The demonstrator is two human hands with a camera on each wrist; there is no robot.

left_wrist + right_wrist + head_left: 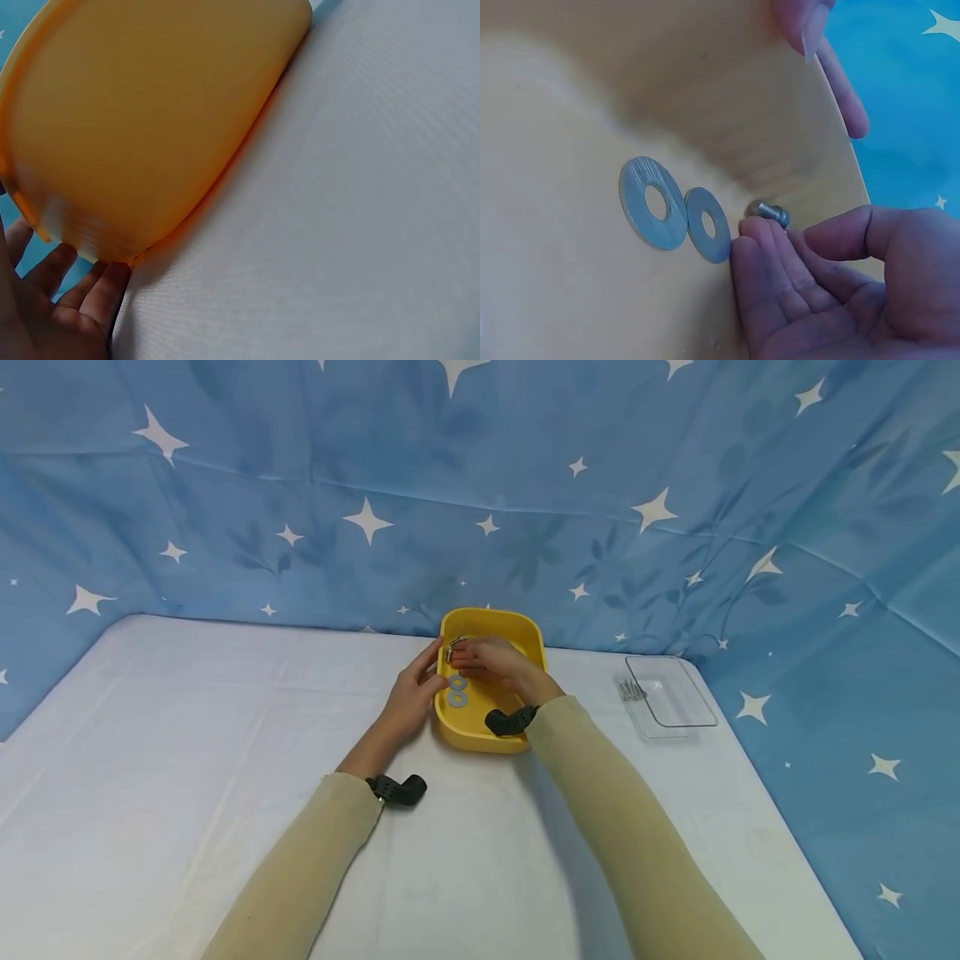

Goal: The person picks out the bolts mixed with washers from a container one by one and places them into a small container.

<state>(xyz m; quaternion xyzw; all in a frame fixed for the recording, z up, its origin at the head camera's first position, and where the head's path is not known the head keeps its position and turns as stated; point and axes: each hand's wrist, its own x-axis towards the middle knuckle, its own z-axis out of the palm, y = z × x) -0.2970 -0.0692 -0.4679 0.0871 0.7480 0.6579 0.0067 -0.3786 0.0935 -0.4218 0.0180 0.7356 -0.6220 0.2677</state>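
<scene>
My left hand (412, 693) grips the left wall of a yellow bin (480, 742), thumb over the rim and fingers against the outside, as the left wrist view also shows. Inside the bin is my right hand (495, 662), palm turned up toward the left wall. In the right wrist view its fingers (784, 277) are nearly straight, with the thumb held apart from them. A small metal bolt (769, 212) lies right at those fingertips. Two flat grey washers, one larger-looking (654, 203) and one beside it (708, 225), rest on the bin's floor close to the hand.
On the white-covered table (225, 735), a clear plastic box (671, 693) stands to the right, with several small metal pieces (632, 690) at its left side. A blue star-patterned curtain (480, 468) hangs behind the table and along its right side.
</scene>
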